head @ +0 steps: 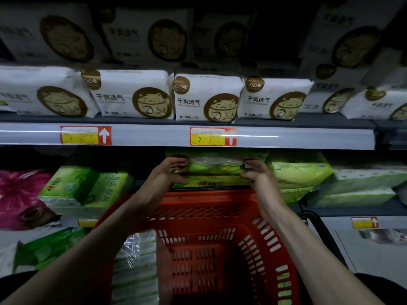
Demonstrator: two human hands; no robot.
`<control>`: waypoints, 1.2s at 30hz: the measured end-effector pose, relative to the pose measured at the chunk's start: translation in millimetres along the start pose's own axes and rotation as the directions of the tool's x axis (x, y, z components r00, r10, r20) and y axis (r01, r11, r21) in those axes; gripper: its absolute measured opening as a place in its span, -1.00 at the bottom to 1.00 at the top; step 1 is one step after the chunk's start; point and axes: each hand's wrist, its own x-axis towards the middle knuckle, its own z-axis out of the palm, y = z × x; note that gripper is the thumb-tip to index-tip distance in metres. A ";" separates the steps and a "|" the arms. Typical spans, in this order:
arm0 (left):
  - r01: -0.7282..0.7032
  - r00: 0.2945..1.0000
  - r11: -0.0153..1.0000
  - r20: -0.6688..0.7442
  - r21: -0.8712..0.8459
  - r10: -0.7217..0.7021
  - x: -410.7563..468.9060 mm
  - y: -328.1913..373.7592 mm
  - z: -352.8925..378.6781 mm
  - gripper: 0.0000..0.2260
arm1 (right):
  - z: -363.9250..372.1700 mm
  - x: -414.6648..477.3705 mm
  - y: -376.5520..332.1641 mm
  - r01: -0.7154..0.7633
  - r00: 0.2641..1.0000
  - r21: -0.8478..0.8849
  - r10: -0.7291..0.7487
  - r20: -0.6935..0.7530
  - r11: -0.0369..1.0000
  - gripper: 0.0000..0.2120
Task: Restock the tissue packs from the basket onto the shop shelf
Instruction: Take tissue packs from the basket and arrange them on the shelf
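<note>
- Now my left hand (pixel 169 172) and my right hand (pixel 257 175) each grip one end of the green tissue pack (pixel 213 168), with the fingers curled over its top edge.
- The pack is at the centre of the frame, at the mouth of the middle shelf, just above the far rim of the red basket (pixel 220 216).
- I judge this to be the placing step, since the pack is at the shelf front and not yet pushed back.
- To do it well I should keep the pack level and push evenly with both hands, so it goes in straight and does not skew.
- The grey price rail (pixel 154 135) of the shelf above runs close over my knuckles, so I should stay low beneath it.
- Right of centre, a lighter green pack (pixel 299 170) lies just beside my right hand. I should square up against it without shoving it.
- Left of centre there is a dark gap, then more green packs (pixel 83 188), which leaves room to shift that way.
- The wrap looks soft and slippery, so I should let go only once the bottom is resting.
- I cannot tell whether another pack lies underneath.
</note>
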 end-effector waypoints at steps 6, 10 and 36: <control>0.132 0.991 0.967 0.050 -0.219 -0.124 -18.7 12.7 5.7 -0.57 | -0.3 -22.6 -2.5 0.000 0.997 -0.049 0.004 0.083 0.999 -0.33; 0.158 0.988 0.952 0.039 -0.264 -0.153 -31.7 18.5 7.0 -0.58 | 2.5 -38.8 -2.7 -0.025 0.984 -0.070 0.037 0.177 0.997 -0.11; 0.148 0.983 0.476 -0.078 0.867 -0.165 -122.1 -20.5 -70.8 -0.75 | 36.8 -105.7 45.0 0.099 0.826 -0.581 0.259 0.501 0.808 -0.68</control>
